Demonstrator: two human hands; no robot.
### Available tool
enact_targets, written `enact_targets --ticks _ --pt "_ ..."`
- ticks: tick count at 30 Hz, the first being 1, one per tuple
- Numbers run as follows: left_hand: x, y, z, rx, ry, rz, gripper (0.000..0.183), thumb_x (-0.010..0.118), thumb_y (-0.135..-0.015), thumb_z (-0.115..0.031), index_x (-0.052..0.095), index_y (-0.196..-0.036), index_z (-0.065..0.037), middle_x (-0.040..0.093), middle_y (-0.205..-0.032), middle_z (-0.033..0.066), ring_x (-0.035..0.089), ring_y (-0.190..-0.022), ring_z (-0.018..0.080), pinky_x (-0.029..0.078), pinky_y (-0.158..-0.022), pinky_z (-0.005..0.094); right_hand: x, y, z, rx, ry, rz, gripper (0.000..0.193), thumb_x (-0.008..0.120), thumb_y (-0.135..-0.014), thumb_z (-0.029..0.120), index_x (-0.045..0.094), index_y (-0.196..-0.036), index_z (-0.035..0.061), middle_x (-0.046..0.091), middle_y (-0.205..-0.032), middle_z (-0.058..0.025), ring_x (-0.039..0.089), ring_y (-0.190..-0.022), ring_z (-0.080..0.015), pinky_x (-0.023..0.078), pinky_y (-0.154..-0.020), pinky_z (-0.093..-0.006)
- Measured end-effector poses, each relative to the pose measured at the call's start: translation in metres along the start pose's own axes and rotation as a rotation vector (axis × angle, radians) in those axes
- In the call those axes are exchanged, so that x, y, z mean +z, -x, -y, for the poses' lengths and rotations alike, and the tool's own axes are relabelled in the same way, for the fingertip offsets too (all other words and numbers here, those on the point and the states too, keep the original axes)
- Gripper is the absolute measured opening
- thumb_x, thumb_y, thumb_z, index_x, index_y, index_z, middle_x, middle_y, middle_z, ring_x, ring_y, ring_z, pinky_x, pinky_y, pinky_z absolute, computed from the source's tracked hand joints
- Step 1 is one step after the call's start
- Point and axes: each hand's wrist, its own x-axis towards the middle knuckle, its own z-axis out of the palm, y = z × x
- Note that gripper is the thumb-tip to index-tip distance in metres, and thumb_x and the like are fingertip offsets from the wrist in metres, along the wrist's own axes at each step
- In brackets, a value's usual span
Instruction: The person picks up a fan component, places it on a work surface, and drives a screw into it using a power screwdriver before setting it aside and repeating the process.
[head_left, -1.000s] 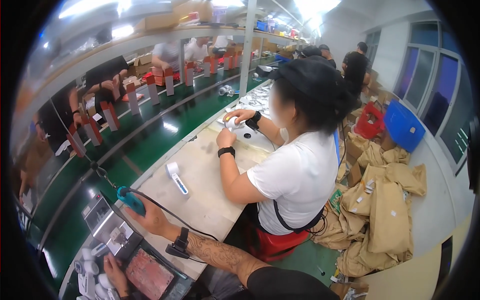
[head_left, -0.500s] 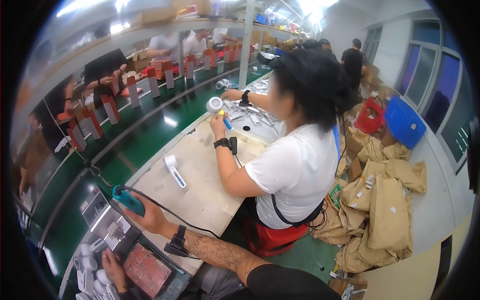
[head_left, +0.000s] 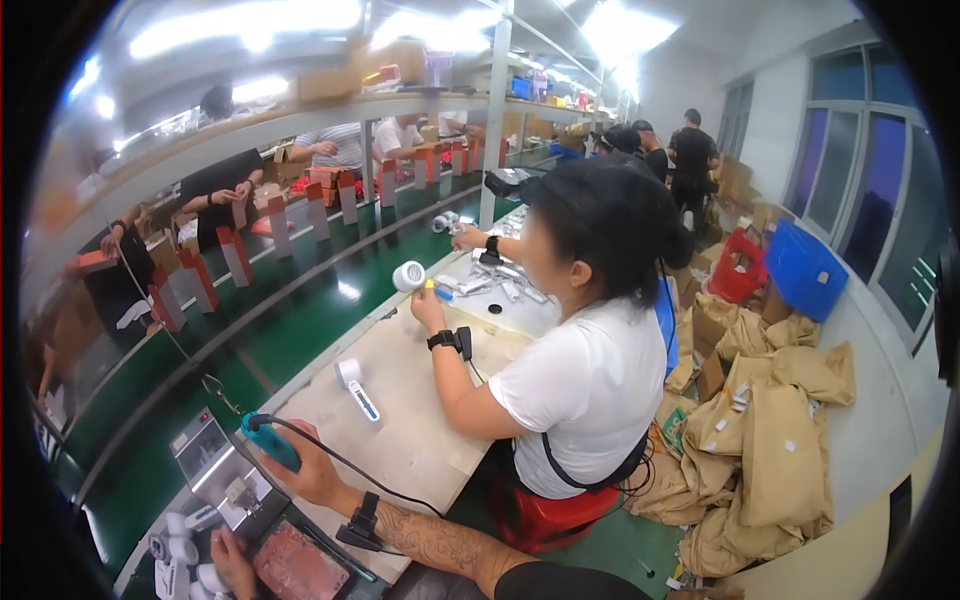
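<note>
My right hand (head_left: 312, 472) is wrapped round a teal electric screwdriver (head_left: 270, 443), whose black cord runs back over my forearm. A metal hook (head_left: 213, 386) is at its far end. Below it stands a small metal fixture (head_left: 240, 497) with a clamp-like part. My left hand (head_left: 232, 565) is low at the left, fingers loosely stretched upward, between several white round-headed handheld devices (head_left: 180, 550) and a worn red block (head_left: 298, 560). Its palm side is hidden, and I see nothing held in it. Another white handheld device (head_left: 358, 390) lies on the table.
A co-worker in a white shirt (head_left: 575, 350) sits at my right, holding a similar white device (head_left: 408, 276). The green conveyor (head_left: 330, 285) runs along the left, with upright red-and-white boxes (head_left: 235, 257) beyond it. Brown sacks (head_left: 770, 440) lie on the floor at right.
The view has shifted, so the scene sits lower. My right hand keeps hold of the screwdriver. The co-worker's white device has turned its round face away.
</note>
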Motion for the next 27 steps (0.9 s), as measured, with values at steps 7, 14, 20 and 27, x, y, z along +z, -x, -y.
enact_targets --ticks 7,14,20,27 --pt "0.003 -0.006 0.013 -0.007 0.09 0.005 0.036 0.05 -0.107 -0.029 0.055 -0.082 -0.004 0.049 -0.065 0.0005 0.044 -0.059 0.0092 0.034 -0.057 0.0256 0.0 -0.001 -0.009 0.038 -0.034 0.098 0.049 0.076 -0.088 0.029 0.061 -0.126 0.002 0.06 -0.121 -0.0205 0.048 -0.119 -0.0401 0.039 -0.105 -0.0458" --pt "0.006 0.001 -0.018 -0.033 -0.017 -0.035 0.037 0.049 -0.107 -0.028 0.052 -0.08 -0.003 0.049 -0.064 0.0021 0.045 -0.059 0.011 0.036 -0.057 0.0273 0.0 -0.012 0.016 -0.035 -0.019 -0.038 0.029 0.074 -0.088 0.025 0.065 -0.104 0.0031 0.066 -0.099 -0.0155 0.06 -0.092 -0.0343 0.046 -0.085 -0.0419" --pt "0.002 0.002 -0.023 -0.009 -0.035 0.038 0.037 0.047 -0.107 -0.027 0.05 -0.078 -0.003 0.049 -0.063 0.0033 0.046 -0.059 0.0129 0.037 -0.057 0.0284 -0.004 -0.009 0.01 0.045 -0.061 0.066 0.031 0.075 -0.088 0.025 0.065 -0.106 0.002 0.066 -0.098 -0.0161 0.061 -0.09 -0.0339 0.047 -0.084 -0.0418" --pt "0.003 0.003 -0.023 -0.035 0.019 0.034 0.036 0.047 -0.107 -0.026 0.05 -0.078 -0.005 0.048 -0.062 0.0018 0.045 -0.058 0.0114 0.036 -0.057 0.0276 -0.002 -0.007 0.002 0.038 -0.044 0.139 0.025 0.075 -0.088 0.02 0.065 -0.103 0.0033 0.066 -0.092 -0.013 0.062 -0.09 -0.0311 0.047 -0.083 -0.0405"
